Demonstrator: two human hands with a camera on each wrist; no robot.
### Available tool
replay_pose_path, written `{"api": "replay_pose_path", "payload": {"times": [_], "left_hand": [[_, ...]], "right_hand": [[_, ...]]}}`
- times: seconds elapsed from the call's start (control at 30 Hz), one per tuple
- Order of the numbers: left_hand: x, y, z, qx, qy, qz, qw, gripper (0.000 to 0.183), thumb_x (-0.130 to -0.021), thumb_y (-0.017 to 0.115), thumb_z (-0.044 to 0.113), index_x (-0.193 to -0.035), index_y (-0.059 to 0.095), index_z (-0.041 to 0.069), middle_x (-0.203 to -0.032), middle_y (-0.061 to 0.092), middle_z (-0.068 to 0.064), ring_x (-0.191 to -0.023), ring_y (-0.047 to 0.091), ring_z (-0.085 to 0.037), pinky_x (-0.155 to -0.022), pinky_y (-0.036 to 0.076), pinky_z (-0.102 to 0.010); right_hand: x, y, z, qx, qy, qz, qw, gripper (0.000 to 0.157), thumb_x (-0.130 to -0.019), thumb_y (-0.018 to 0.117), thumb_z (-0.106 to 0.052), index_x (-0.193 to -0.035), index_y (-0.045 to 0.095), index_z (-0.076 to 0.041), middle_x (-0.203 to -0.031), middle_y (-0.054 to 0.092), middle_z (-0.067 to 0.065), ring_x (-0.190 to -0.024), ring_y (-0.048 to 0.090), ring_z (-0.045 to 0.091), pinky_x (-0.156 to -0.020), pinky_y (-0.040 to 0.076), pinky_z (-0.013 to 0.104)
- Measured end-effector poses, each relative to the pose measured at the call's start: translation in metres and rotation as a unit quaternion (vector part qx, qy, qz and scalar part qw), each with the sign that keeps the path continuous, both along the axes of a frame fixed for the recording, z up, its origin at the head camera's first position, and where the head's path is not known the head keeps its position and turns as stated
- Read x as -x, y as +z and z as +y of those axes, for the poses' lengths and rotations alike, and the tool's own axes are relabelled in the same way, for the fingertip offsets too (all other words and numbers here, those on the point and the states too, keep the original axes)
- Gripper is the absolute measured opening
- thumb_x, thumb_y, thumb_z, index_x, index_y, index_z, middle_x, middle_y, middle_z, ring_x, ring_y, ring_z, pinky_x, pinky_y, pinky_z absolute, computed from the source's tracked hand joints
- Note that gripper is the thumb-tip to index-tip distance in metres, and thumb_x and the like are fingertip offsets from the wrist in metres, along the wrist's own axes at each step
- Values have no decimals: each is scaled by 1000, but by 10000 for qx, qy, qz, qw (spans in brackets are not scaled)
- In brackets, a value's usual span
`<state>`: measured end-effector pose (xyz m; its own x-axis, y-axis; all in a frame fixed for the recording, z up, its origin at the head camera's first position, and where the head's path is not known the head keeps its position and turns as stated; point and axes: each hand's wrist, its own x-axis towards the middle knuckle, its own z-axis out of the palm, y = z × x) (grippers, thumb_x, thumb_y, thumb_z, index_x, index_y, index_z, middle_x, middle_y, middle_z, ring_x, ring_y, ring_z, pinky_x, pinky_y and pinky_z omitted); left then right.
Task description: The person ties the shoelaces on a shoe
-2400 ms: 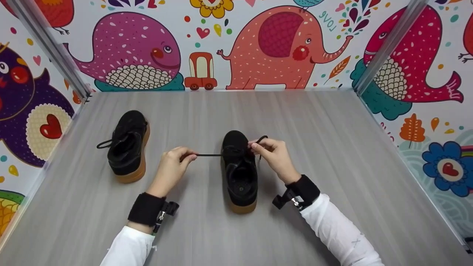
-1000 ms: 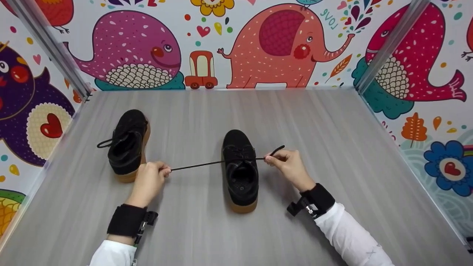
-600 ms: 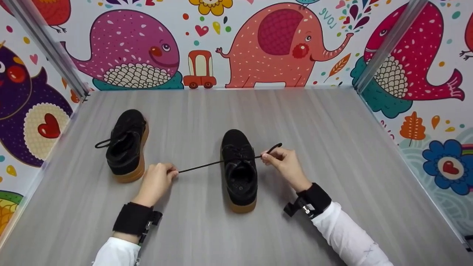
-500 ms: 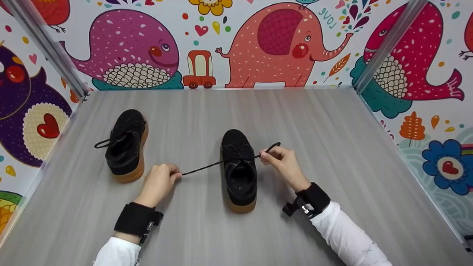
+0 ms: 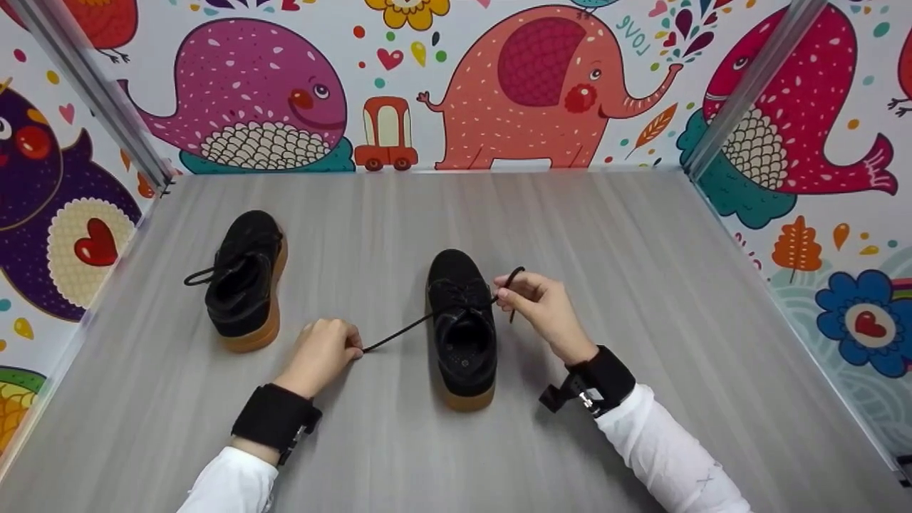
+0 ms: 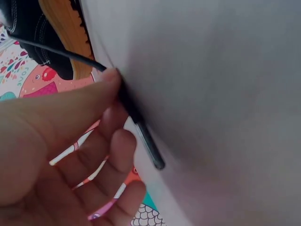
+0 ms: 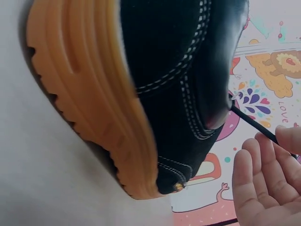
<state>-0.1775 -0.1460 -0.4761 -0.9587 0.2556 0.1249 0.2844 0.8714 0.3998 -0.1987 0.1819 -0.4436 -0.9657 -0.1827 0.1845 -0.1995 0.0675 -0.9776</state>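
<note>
A black shoe [image 5: 456,278] with a tan sole stands in the middle of the floor, toe pointing away. Left of it, my left hand [image 5: 322,356] pinches one end of the black shoelace [image 5: 395,335], which runs slanting up to the shoe. In the left wrist view the lace tip [image 6: 148,146] sticks out past the thumb and forefinger. My right hand [image 5: 545,306] pinches the other lace end [image 5: 514,274] close to the shoe's right side, and its tail hangs below the fingers. The right wrist view shows this lace [image 7: 256,123] leaving the shoe's eyelet area.
A second black shoe [image 5: 246,278] with a lace loop stands at the left. Printed cartoon panels [image 5: 399,85] wall off the back and both sides of the grey wood-look surface [image 5: 605,235]. A black camera band [image 5: 274,420] is strapped on each wrist.
Both hands first drew the lace ends apart from the shoe. Since then the left hand has come back rightward and nearer me, and the right hand has moved in toward the shoe.
</note>
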Motion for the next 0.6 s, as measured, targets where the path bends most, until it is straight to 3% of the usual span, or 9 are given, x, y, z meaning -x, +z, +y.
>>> {"api": "replay_pose_path", "payload": {"times": [0.13, 0.27, 0.43, 0.6], "left_hand": [[2, 4, 2, 90, -82, -107, 9999, 14, -73, 79, 9, -65, 68, 11, -66, 66, -1, -62, 60, -18, -61, 49, -37], [3, 17, 14, -141, -116, -116, 9998, 8, -77, 76, 8, -72, 71, 7, -71, 68, -4, -65, 63, -20, -62, 52, -37], [5, 34, 44, -838, -353, 300, 9954, 3, -80, 73, 7, -80, 74, 3, -78, 71, -8, -69, 66, -22, -62, 54, -36], [10, 38, 72, -1250, -526, 675, 9885, 5, -81, 73, 8, -83, 75, 5, -81, 72, -9, -71, 66, -20, -64, 54, -34]], "right_hand": [[0, 5, 0, -134, 68, 15, 9999, 23, -86, 69, -11, -105, 67, 2, -94, 64, 30, -75, 63, 27, -70, 54, 35], [1, 11, -2, -408, 36, -5, 9992, 22, -86, 68, -6, -106, 66, 4, -96, 66, 29, -76, 64, 30, -69, 54, 32], [-3, 30, -9, -785, -12, 178, 9968, 19, -86, 65, 2, -105, 65, 7, -97, 66, 30, -76, 66, 27, -67, 54, 27], [-8, 46, -18, -1091, -73, 470, 9929, 16, -86, 65, 2, -101, 66, 9, -97, 68, 26, -75, 66, 26, -66, 52, 21]]}}
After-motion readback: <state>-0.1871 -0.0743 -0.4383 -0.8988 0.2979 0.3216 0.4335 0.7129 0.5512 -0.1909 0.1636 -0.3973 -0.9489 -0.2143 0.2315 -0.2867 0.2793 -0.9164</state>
